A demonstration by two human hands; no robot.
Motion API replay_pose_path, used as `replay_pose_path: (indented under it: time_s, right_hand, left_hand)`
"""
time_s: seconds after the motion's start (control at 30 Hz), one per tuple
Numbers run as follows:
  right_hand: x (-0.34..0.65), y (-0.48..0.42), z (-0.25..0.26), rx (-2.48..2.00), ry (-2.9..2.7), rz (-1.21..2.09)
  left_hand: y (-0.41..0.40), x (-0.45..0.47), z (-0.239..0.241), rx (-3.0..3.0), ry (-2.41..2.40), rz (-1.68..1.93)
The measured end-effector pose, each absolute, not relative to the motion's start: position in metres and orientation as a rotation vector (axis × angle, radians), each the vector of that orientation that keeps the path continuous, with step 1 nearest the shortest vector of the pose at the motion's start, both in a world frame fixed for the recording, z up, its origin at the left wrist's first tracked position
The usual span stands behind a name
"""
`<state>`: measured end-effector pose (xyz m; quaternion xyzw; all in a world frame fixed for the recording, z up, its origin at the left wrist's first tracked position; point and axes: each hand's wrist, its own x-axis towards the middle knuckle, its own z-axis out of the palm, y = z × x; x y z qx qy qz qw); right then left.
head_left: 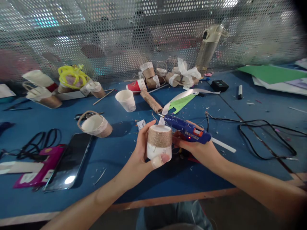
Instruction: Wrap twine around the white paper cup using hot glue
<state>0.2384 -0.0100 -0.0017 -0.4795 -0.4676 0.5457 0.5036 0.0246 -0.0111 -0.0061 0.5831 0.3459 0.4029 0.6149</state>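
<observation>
My left hand [144, 153] holds a white paper cup [153, 152] whose upper part is wound with brown twine [159, 137]; a band-like wrap shows on my thumb. In my right hand [189, 145] is a blue hot glue gun [183, 125] with a small red light lit. Its metal nozzle points left, just above the cup's rim, and I cannot tell whether it touches. A white glue stick [224, 145] sticks out of the gun's back end. Behind the cup lie a brown twine roll [151, 101] and a white ribbon strip [184, 95].
Left of my hands are a handled twine basket [97, 125], a phone [70, 163] and a magenta glue gun [43, 166]. A plain white cup [126, 100] stands farther back. Several small baskets, a bottle [207, 48] and green paper [273, 74] line the mesh panel [120, 41]. A black cable [266, 121] loops at right.
</observation>
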Motion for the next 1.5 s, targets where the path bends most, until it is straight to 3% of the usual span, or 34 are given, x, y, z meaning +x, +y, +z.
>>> replay_pose_path:
  time_s: [0.4, 0.77, 1.0, 1.5]
  right_hand:
    - [0.244, -0.009, 0.015, -1.239, -1.257, 1.236]
    - [0.254, -0.017, 0.012, -1.155, -1.402, 1.240]
    - [0.259, -0.022, 0.015, -1.066, -1.600, 0.982]
    - [0.265, -0.026, 0.006, -0.955, -1.792, 0.951]
  left_hand:
    - [-0.003, 0.018, 0.014, 0.624, 0.422, 0.856]
    - [-0.004, 0.020, 0.013, 0.730, 0.704, 1.012]
    - [-0.004, 0.013, 0.015, 0.841, 0.687, 1.058]
    - [-0.007, 0.010, 0.011, 1.052, 0.721, 1.174]
